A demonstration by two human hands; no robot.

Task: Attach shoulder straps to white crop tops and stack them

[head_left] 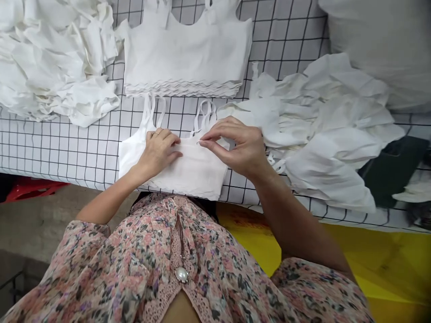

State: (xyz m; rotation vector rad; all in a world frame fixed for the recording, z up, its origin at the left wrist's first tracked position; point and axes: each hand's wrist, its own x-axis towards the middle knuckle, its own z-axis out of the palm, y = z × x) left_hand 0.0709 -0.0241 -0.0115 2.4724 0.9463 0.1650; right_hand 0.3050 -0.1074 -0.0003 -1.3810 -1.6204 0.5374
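the left hand (158, 152), with a ring (155, 133) on one finger, lies flat and relaxed on a white strappy top (178, 170), pressing the cloth down without gripping it. the right hand (235, 148) is closed into a pinch, its thumb and forefinger meeting on the top's upper edge. a tiny shiny speck (198, 142) shows at the fingertips, too small to tell what it is.

the top lies flat between the hands and under them, on a table cover (69, 148) of white with a black grid, its two pairs of straps pointing away from the person. just beyond the hands sits a neat stack of matching tops (185, 54). a loose heap of white cloth (50, 63) lies ahead and to the left of the left hand, and a bigger heap (332, 130) lies right beside the right hand. further right of that are a dark object (392, 170) and a pale sack (377, 45).

below the table edge, near the left forearm, a red plastic thing (33, 188) sits on a grey floor (33, 215). a yellow sheet (380, 264) covers the ground under the right arm. the person's floral blouse (208, 264) fills the bottom of the view.
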